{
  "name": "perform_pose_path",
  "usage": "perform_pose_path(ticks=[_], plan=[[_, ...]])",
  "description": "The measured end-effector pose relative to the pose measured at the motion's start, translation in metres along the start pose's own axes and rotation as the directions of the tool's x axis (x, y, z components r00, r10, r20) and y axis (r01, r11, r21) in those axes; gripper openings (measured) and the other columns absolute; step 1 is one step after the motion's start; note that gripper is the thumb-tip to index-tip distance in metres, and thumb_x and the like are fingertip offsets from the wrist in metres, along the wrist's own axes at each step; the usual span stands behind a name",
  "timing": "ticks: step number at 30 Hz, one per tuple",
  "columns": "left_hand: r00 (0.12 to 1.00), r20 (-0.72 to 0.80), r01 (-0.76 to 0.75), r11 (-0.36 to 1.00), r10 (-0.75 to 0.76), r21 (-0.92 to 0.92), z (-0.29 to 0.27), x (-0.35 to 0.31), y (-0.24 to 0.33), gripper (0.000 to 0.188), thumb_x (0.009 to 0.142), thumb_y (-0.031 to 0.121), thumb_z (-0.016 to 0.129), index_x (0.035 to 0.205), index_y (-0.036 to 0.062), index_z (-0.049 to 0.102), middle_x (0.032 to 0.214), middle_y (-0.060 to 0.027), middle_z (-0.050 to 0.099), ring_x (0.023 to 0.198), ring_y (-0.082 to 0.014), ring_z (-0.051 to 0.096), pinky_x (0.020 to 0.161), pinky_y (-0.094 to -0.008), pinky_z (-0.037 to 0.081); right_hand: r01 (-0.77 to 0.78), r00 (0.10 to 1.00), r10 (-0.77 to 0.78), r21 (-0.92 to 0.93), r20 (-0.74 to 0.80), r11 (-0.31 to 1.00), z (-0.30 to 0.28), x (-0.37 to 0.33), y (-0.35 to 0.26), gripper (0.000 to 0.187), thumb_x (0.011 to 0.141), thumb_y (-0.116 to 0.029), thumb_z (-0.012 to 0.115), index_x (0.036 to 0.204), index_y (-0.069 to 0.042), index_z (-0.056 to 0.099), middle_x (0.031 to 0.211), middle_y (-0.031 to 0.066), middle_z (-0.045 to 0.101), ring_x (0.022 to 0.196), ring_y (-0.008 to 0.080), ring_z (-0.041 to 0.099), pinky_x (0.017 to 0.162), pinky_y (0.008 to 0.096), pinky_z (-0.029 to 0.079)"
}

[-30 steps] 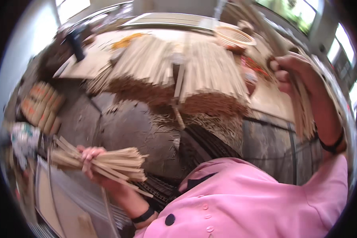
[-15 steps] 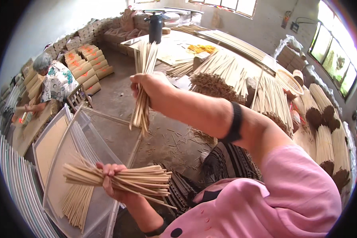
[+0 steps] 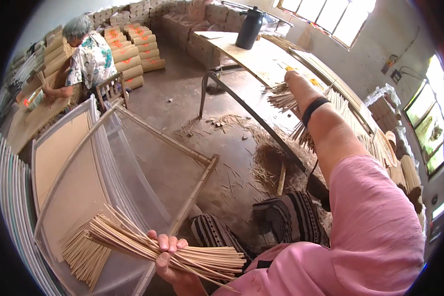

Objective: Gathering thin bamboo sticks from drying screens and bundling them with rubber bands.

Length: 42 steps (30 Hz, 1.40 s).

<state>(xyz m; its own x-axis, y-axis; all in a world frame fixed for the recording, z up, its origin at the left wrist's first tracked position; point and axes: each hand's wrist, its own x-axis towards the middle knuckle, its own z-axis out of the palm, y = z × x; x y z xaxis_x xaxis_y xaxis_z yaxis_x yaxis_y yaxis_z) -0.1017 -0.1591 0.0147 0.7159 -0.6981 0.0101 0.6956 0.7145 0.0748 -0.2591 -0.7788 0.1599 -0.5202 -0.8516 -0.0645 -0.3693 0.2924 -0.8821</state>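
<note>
The left hand (image 3: 168,265) lies low and left of centre; its forearm, partly visible, enters from the lower edge. The fingers (image 3: 172,243) curl over in a row, nails toward the viewer, while the thumb (image 3: 162,260) presses from the opposite, nearer side, so that the hand is closed in a grip. The right arm (image 3: 330,135) extends forward, almost straight, from the shoulder at lower right, reaching away and slightly leftward and tapering through foreshortening. The right hand (image 3: 295,81), at its far end, is well apart from the left; its fingers are hidden, leaving its grip indeterminable.
</note>
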Motion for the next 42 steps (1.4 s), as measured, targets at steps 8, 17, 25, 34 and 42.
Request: perform_pose_path(ticks=[8,17,25,34,42], plan=[[0.984,0.076,0.160,0.986,-0.163,0.052,0.012,0.036,-0.045,0.055,0.073,-0.005,0.058,0.125,0.0052,0.043,0.088,-0.0039,0.052,0.079,-0.0144,0.053,0.080,-0.0335,0.043,0.589,0.723,-0.437,-0.147,0.535,0.795,-0.055,-0.189,-0.031,0.051,0.073,-0.040,0.072,0.111,-0.009,0.059,0.114,0.0111,0.057,0.077,0.0180,0.056,0.057,0.0347,0.047],[0.936,0.191,0.317,0.945,-0.297,-0.083,0.059,0.004,-0.094,0.052,0.071,-0.013,0.045,0.119,0.0066,0.040,0.109,-0.0075,0.048,0.107,-0.0187,0.050,0.094,-0.0352,0.044,0.546,0.126,-0.407,0.280,0.905,0.790,-0.237,-0.427,0.133,0.102,0.057,-0.033,0.089,0.134,0.003,0.033,0.126,0.0227,0.048,0.121,0.0307,0.046,0.100,0.0371,0.039],[0.887,0.168,0.314,0.831,-0.429,0.460,0.079,-0.054,-0.135,0.039,0.080,-0.002,0.050,0.119,-0.0006,0.048,0.110,-0.0131,0.058,0.105,-0.0245,0.057,0.096,-0.0380,0.044,0.567,0.172,-0.422,0.261,0.890,0.782,-0.296,-0.384,0.178,0.081,0.060,-0.014,0.084,0.125,0.008,0.042,0.116,0.0194,0.058,0.107,0.0222,0.057,0.093,0.0314,0.046],[0.911,0.063,0.318,0.793,-0.408,0.520,0.095,-0.109,-0.163,0.049,0.078,0.003,0.059,0.125,-0.0042,0.048,0.112,-0.0111,0.058,0.102,-0.0196,0.057,0.090,-0.0326,0.047,0.219,0.055,-0.364,0.345,0.930,0.913,-0.330,-0.345,0.216,0.045,0.069,-0.014,0.069,0.110,0.002,0.058,0.090,0.0083,0.064,0.081,0.0132,0.059,0.075,0.0267,0.048],[0.866,0.013,0.426,0.750,-0.500,0.505,0.096,-0.115,-0.178,0.039,0.083,0.009,0.062,0.119,-0.0031,0.051,0.110,-0.0145,0.060,0.097,-0.0251,0.061,0.088,-0.0358,0.052,-0.175,0.130,-0.390,0.409,0.911,0.896,-0.344,-0.326,0.224,0.034,0.072,-0.007,0.070,0.104,0.000,0.061,0.088,0.0056,0.065,0.079,0.0108,0.060,0.075,0.0256,0.049]])
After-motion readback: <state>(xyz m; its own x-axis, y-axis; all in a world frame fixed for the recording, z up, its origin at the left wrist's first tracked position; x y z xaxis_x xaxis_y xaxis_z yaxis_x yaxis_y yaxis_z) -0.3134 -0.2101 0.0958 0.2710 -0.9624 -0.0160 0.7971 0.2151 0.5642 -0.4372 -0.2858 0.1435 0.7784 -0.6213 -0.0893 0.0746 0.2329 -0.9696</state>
